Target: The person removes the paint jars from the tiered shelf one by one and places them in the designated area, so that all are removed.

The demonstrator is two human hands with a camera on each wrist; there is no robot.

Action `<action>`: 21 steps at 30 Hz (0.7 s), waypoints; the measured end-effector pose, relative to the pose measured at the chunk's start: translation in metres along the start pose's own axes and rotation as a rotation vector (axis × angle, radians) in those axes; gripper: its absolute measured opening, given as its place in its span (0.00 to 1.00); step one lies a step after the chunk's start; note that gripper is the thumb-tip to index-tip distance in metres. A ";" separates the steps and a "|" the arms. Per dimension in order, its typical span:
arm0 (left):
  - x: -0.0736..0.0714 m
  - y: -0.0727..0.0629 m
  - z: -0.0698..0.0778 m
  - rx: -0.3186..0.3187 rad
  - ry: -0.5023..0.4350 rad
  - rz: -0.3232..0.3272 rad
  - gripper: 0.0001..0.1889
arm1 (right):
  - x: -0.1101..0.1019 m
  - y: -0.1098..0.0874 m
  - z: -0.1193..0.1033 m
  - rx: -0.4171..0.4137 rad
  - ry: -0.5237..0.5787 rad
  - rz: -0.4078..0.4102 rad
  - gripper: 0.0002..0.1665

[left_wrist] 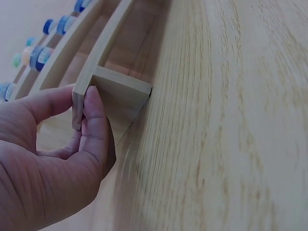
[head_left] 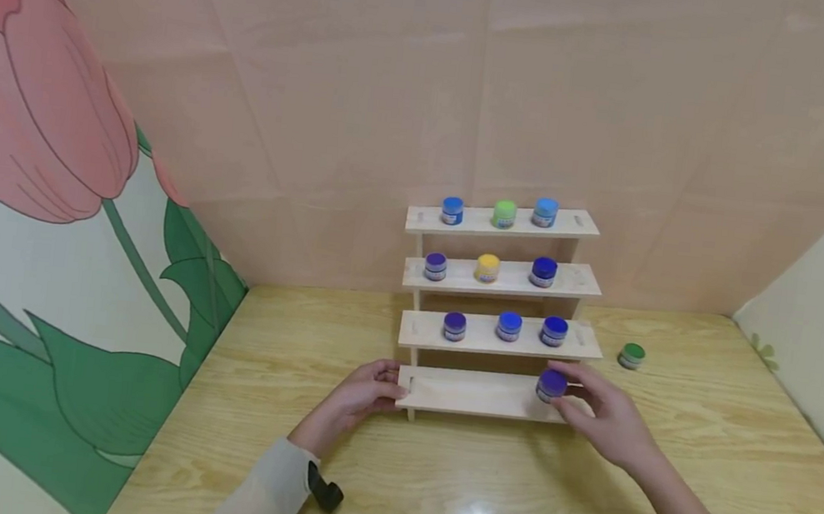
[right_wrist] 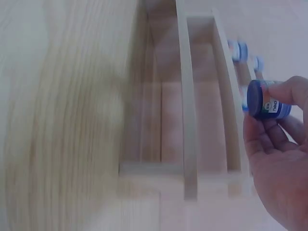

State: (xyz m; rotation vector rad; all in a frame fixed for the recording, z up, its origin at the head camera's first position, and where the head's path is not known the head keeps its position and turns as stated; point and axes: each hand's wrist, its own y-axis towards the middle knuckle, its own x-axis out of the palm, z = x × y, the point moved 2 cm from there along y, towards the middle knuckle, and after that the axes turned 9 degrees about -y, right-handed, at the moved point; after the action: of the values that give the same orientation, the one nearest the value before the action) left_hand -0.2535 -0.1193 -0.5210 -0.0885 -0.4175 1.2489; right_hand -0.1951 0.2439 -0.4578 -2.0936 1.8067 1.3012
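A stepped wooden display rack with tiers one above another stands on the table. At the left end of its lowest board, my left hand pinches the wood between thumb and fingers, and the left wrist view shows this grip on the board end. Over the right part of that board, my right hand holds a small paint jar with a purple lid between thumb and fingers. In the right wrist view the labelled side of this jar shows; whether its base touches the board I cannot tell.
Three jars stand on each upper tier, such as a light green one, a yellow one and a blue one. A green-lidded jar sits on the table right of the rack. Behind is a pinkish covering.
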 end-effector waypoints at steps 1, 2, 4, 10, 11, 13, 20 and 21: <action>0.000 0.000 0.000 -0.001 0.000 0.000 0.29 | -0.005 -0.002 0.002 -0.002 -0.003 0.000 0.30; 0.000 0.000 0.000 0.000 0.002 -0.002 0.29 | -0.010 -0.004 0.005 -0.007 0.000 0.003 0.30; 0.001 -0.001 0.001 0.000 0.003 -0.005 0.30 | -0.020 -0.007 0.010 -0.019 0.009 0.005 0.31; 0.001 -0.001 0.000 0.008 0.004 -0.009 0.30 | -0.048 -0.018 0.037 0.010 -0.028 -0.001 0.30; 0.001 -0.001 0.000 0.011 0.005 -0.010 0.30 | -0.052 -0.020 0.042 0.013 -0.039 0.001 0.30; 0.001 -0.001 0.000 0.013 0.005 -0.010 0.30 | -0.060 -0.023 0.052 0.009 -0.044 0.003 0.30; 0.001 -0.002 0.000 0.015 0.003 -0.004 0.30 | -0.082 -0.032 0.091 -0.004 0.027 -0.011 0.31; 0.001 -0.002 0.000 0.014 0.005 -0.003 0.30 | -0.085 -0.034 0.097 0.009 0.024 -0.018 0.31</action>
State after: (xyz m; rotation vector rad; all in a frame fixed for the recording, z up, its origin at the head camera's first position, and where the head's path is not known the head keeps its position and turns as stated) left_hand -0.2517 -0.1187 -0.5204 -0.0790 -0.4043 1.2486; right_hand -0.2129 0.3740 -0.4799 -2.1245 1.7955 1.2672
